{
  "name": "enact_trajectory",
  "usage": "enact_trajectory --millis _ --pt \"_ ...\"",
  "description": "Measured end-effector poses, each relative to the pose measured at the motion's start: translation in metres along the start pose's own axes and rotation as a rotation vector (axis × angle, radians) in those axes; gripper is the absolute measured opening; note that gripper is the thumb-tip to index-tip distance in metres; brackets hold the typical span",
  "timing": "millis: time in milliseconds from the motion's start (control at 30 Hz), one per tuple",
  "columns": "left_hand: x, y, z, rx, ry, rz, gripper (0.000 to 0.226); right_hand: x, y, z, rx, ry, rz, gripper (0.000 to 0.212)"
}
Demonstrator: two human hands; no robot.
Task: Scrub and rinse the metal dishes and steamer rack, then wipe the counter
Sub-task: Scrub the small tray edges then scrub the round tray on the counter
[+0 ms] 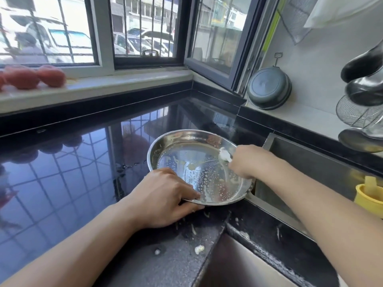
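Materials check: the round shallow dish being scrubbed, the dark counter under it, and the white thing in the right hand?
Round shallow metal dish: looks like polished stainless steel, mirror-bright under soap suds. Dark counter: likely polished stone, glossy enough to reflect the window bars; speckled near the front edge. White scrubber in the right hand: soft, maybe sponge or cloth; mostly hidden, can't tell.

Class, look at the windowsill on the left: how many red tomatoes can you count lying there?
2 in plain view: one tomato near the left edge of the windowsill, a second tomato just right of it. A red sliver at the frame's very edge may be a third, cut off.
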State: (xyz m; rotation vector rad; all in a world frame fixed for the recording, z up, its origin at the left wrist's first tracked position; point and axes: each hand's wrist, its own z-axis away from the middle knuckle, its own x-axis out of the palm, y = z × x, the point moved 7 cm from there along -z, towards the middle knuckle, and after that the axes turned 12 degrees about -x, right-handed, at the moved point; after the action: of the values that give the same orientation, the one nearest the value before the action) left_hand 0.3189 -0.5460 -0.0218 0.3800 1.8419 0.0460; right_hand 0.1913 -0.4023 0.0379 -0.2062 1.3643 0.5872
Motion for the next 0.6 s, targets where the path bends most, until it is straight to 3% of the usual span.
enact_trajectory --millis 133,333,400,467,600 --pt "0.001 -0.002 -0.001 -0.001 -0.003 -0.013 0.058 0.014 -0.034 -0.003 -0.186 0.042 0.000 0.016" --pt "0.001 0.000 -0.001 -0.007 -0.004 -0.023 0.055 0.002 -0.002 0.000 -0.053 0.108 -0.008 0.023" --pt "0.000 -0.002 -0.001 -0.010 -0.005 -0.025 0.056 0.006 -0.023 -0.001 -0.166 0.106 -0.025 0.017" --pt "0.001 -0.001 -0.001 -0.008 -0.010 -0.026 0.058 0.014 -0.045 -0.003 -0.299 0.075 -0.016 0.025" --pt "0.000 -0.001 -0.001 -0.023 -0.011 -0.004 0.058 0.001 -0.021 -0.013 -0.106 0.119 0.010 0.029"
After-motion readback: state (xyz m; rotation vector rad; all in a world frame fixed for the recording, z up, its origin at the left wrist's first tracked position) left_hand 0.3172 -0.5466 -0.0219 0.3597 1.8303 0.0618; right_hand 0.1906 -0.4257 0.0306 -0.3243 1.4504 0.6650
